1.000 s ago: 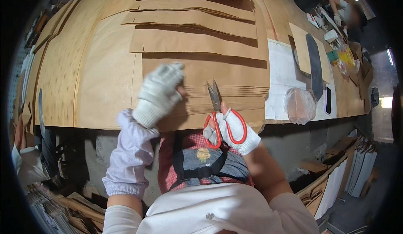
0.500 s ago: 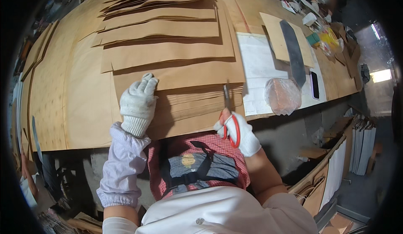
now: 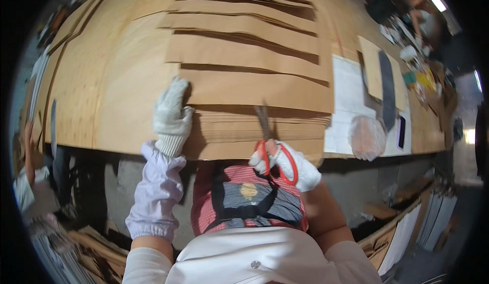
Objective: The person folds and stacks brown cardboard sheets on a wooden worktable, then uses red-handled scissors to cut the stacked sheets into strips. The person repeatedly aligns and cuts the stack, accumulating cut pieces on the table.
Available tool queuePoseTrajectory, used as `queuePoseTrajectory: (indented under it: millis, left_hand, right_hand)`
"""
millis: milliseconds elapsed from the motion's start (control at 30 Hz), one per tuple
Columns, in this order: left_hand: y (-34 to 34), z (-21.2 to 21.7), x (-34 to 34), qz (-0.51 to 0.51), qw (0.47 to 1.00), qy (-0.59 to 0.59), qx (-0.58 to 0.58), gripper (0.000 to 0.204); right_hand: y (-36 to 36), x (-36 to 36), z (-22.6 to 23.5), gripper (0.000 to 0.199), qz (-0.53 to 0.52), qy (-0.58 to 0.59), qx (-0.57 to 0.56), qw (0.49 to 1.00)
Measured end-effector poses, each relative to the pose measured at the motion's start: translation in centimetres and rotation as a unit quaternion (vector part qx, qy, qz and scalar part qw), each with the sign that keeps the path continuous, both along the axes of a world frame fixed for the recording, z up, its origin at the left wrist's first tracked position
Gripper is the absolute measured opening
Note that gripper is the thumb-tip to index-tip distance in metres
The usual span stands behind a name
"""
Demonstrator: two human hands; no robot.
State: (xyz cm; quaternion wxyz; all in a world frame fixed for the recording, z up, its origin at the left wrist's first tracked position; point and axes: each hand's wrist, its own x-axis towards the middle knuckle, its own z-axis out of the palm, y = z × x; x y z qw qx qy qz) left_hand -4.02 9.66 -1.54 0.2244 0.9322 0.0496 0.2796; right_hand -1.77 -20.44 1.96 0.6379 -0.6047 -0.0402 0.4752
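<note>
Overlapping brown paper sheets [image 3: 254, 87] lie fanned in steps on the wooden table, with close-set edges showing nearest me. At their left border is my left hand [image 3: 173, 113] in a white knit glove, fingers stretched and thumb apart, holding nothing. My right hand [image 3: 293, 166], in a glove that leaves some fingertips bare, grips red-handled scissors [image 3: 264, 121]. The scissor blades point away from me over the near sheet edges and are slightly parted. Whether they touch the paper I cannot tell.
Right of the sheets, white paper [image 3: 342, 105] carries a plastic-wrapped round bundle [image 3: 368, 137], a phone [image 3: 401, 132] and a dark grey strip [image 3: 387, 90] on a tan board. A co-worker [image 3: 425, 21] is at the far right; another person's arm [image 3: 29, 151] shows at left.
The view has shifted, so the table appears further right. My left hand has moved off the sheet to its left border, thumb spreading. The scissors have moved left from the sheets' right side, blades parting.
</note>
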Motion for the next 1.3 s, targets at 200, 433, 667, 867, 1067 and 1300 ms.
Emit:
queuePoseTrajectory:
  millis: [200,433,667,867,1067,1300]
  left_hand:
    - [1.4,-0.7,-0.2,-0.029,1.000,-0.001,-0.001,0.059]
    - [0.1,2.9,1.0,-0.046,0.992,-0.045,0.110,0.057]
    - [0.3,5.9,5.6,-0.094,0.904,-0.155,-0.387,0.051]
    - [-0.5,2.5,3.8,0.180,0.965,-0.130,-0.136,0.051]
    - [-6.2,3.6,2.2,-0.115,0.973,0.135,0.146,0.053]
    - [-6.1,1.2,3.5,-0.060,0.964,0.130,0.226,0.050]
  right_hand:
    - [12.4,-1.1,-4.5,0.052,0.054,0.315,0.190,0.928]
    - [12.5,-2.8,-0.8,0.050,-0.077,0.198,0.059,0.975]
    - [4.0,-2.3,2.1,0.058,0.081,-0.067,0.105,0.989]
    - [0.5,-1.9,-0.2,0.061,-0.071,0.128,0.074,0.986]
    - [2.5,-0.2,-2.0,0.064,-0.103,0.100,0.001,0.990]
    - [-3.4,-1.0,-5.4,0.046,0.021,-0.185,-0.202,0.961]
